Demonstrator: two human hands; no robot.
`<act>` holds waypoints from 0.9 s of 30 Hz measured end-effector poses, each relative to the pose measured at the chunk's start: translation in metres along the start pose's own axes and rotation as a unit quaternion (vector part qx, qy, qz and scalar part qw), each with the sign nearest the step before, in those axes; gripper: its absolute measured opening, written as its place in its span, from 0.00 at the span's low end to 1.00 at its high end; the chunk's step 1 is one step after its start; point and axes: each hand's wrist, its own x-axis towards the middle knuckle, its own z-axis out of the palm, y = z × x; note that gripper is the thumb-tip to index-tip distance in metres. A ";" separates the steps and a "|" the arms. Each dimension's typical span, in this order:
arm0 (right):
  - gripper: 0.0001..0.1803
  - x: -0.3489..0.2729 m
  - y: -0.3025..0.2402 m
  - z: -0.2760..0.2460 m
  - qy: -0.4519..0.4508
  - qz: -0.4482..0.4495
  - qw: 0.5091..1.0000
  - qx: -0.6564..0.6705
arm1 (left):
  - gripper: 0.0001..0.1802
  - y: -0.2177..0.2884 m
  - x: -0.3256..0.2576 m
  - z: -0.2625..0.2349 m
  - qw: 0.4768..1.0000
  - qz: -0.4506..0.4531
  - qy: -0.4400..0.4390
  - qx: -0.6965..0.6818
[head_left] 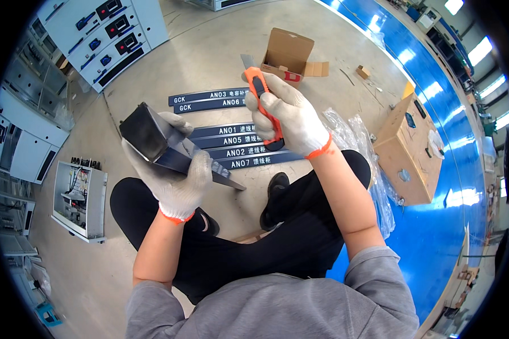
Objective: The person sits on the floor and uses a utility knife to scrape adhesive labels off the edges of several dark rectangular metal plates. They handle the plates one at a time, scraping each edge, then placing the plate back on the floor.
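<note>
Head view: my left hand (178, 181) fingers grip a dark plate stack (164, 148); right hand (291, 116) fingers clench the knife (263, 99), blade out. Six plates (232, 144) lie on the floor beyond; the stack looks uncut.

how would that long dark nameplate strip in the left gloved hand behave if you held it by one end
The long dark nameplate strip looks stiff: it juts straight past the left hand without sagging. Its glossy face could be slippery, though the knit glove probably helps grip. Flat and slim, it is unlikely to roll, and probably light.
</note>
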 end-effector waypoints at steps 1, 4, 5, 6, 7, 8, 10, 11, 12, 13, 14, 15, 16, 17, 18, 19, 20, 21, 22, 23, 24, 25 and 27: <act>0.28 -0.002 -0.003 0.004 0.011 -0.001 0.999 -0.042 | 0.53 0.003 0.002 -0.001 1.000 0.016 0.002 0.000; 0.26 -0.014 -0.009 0.019 -0.001 -0.046 0.982 -0.184 | 0.52 0.014 0.005 -0.005 1.000 -0.004 0.018 -0.021; 0.25 -0.019 -0.009 0.026 0.011 -0.082 0.968 -0.237 | 0.53 0.018 0.005 -0.006 1.000 -0.005 0.010 -0.015; 0.25 -0.023 -0.009 0.033 0.013 -0.130 0.951 -0.280 | 0.53 0.020 0.006 -0.006 1.000 -0.012 0.006 -0.014; 0.25 -0.026 -0.009 0.039 0.016 -0.187 0.923 -0.336 | 0.53 0.023 0.006 -0.007 1.000 -0.015 0.008 -0.016; 0.25 -0.031 -0.012 0.043 0.009 -0.238 0.878 -0.414 | 0.53 0.023 0.009 -0.008 1.000 0.002 -0.007 -0.025; 0.26 -0.037 -0.019 0.051 -0.016 -0.297 0.837 -0.459 | 0.54 0.024 0.010 -0.009 0.999 0.014 -0.021 -0.035; 0.27 -0.038 -0.022 0.053 -0.048 -0.309 0.852 -0.420 | 0.55 0.024 0.010 -0.010 0.998 0.023 -0.036 -0.035; 0.28 -0.039 -0.026 0.055 -0.094 -0.312 0.866 -0.379 | 0.56 0.024 0.010 -0.011 0.998 0.021 -0.046 -0.028; 0.29 -0.040 -0.029 0.057 -0.103 -0.316 0.854 -0.401 | 0.56 0.023 0.009 -0.011 0.998 0.030 -0.053 -0.027; 0.26 -0.041 -0.034 0.057 -0.119 -0.311 0.850 -0.409 | 0.57 0.023 0.008 -0.011 0.997 0.037 -0.062 -0.024; 0.25 -0.044 -0.038 0.057 -0.116 -0.296 0.845 -0.430 | 0.58 0.022 0.007 -0.012 0.996 0.049 -0.078 -0.019; 0.23 -0.046 -0.042 0.057 -0.124 -0.253 0.857 -0.431 | 0.59 0.022 0.005 -0.012 0.995 0.051 -0.088 -0.008; 0.23 -0.046 -0.044 0.056 -0.131 -0.253 0.853 -0.437 | 0.59 0.021 0.004 -0.011 0.994 0.050 -0.091 -0.020; 0.24 -0.046 -0.045 0.056 -0.146 -0.260 0.847 -0.440 | 0.59 0.020 0.003 -0.010 0.994 0.050 -0.091 -0.039; 0.24 -0.046 -0.045 0.056 -0.154 -0.267 0.846 -0.435 | 0.60 0.020 0.002 -0.009 0.994 0.046 -0.088 -0.048; 0.23 -0.047 -0.045 0.057 -0.142 -0.290 0.825 -0.463 | 0.61 0.020 0.001 -0.008 0.993 0.045 -0.092 -0.052; 0.23 -0.046 -0.043 0.057 -0.141 -0.307 0.819 -0.464 | 0.62 0.020 0.000 -0.008 0.994 0.038 -0.082 -0.064; 0.23 -0.048 -0.042 0.057 -0.139 -0.296 0.819 -0.471 | 0.62 0.020 0.000 -0.007 0.993 0.044 -0.088 -0.064; 0.22 -0.051 -0.042 0.058 -0.139 -0.285 0.820 -0.477 | 0.62 0.020 0.000 -0.007 0.992 0.050 -0.094 -0.065; 0.20 -0.051 -0.041 0.058 -0.141 -0.279 0.819 -0.481 | 0.62 0.021 -0.001 -0.007 0.992 0.054 -0.097 -0.058; 0.18 -0.052 -0.040 0.059 -0.136 -0.276 0.817 -0.488 | 0.63 0.021 -0.001 -0.007 0.992 0.058 -0.100 -0.052; 0.16 -0.052 -0.039 0.058 -0.153 -0.275 0.809 -0.496 | 0.63 0.023 -0.002 -0.007 0.992 0.056 -0.102 -0.041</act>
